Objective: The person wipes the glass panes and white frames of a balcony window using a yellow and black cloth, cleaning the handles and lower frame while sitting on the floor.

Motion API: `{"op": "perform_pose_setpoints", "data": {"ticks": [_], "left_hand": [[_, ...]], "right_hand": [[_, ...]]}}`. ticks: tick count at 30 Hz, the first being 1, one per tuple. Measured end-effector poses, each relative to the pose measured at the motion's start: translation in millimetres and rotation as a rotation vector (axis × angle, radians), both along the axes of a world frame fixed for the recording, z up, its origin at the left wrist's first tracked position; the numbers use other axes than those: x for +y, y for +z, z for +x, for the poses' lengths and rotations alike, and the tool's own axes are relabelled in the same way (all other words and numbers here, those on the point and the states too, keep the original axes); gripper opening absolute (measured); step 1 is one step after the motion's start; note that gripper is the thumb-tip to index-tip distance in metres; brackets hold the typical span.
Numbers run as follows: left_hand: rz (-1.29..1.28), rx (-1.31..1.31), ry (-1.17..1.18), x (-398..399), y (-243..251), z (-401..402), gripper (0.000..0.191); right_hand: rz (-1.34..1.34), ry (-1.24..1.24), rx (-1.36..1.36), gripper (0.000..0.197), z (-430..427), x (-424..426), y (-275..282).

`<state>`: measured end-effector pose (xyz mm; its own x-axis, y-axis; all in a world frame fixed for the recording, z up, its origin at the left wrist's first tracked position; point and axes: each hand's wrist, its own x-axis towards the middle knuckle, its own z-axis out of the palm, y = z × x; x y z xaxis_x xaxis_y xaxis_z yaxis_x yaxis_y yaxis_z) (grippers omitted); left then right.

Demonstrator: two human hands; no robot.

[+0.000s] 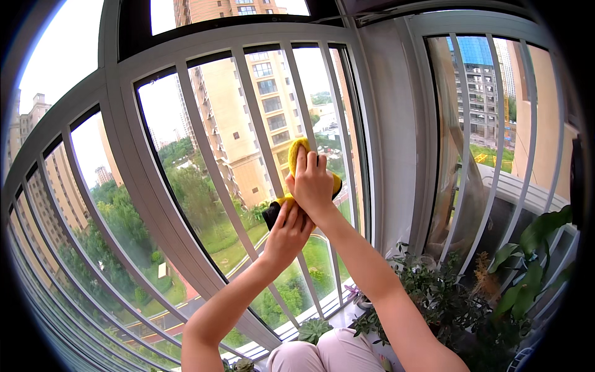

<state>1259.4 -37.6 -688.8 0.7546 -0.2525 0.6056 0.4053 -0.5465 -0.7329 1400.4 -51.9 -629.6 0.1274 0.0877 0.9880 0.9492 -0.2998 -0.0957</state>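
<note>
Both my hands are raised to a white window guard bar [209, 153] in front of the glass. A yellow cloth with black parts [298, 148] is bunched around a bar. My right hand [314, 183] presses its upper part, fingers bent over it. Just below and to the left, my left hand [288, 232] grips the lower part, where a black fold sticks out on the left. The two hands touch or overlap near the wrist of the right one. The fingertips are partly hidden in the cloth.
Leafy potted plants [437, 293] stand at the lower right, near a second barred window [495, 139]. A green succulent [314, 330] sits on the sill by my knees [320, 355]. More upright bars run along the left.
</note>
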Motion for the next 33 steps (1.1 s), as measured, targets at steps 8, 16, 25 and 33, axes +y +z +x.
{"op": "perform_pose_setpoints", "data": {"ticks": [8, 16, 25, 33], "left_hand": [[-0.298, 0.499, -0.170, 0.7, -123.4, -30.9, 0.017], [-0.209, 0.297, -0.058, -36.6, -26.5, -39.0, 0.022], [-0.321, -0.417, -0.105, -20.3, 76.3, -20.3, 0.063], [-0.368, -0.232, -0.066, -12.7, -100.6, -47.9, 0.041]], "right_hand": [[-0.332, 0.156, 0.260, 0.074, -6.0, -31.7, -212.0], [-0.134, 0.595, 0.140, 0.055, -3.1, -44.6, -79.5], [0.240, 0.497, 0.048, 0.047, -15.0, 16.9, 121.1], [0.094, 0.524, 0.088, 0.050, -28.9, 4.3, -93.2]]}}
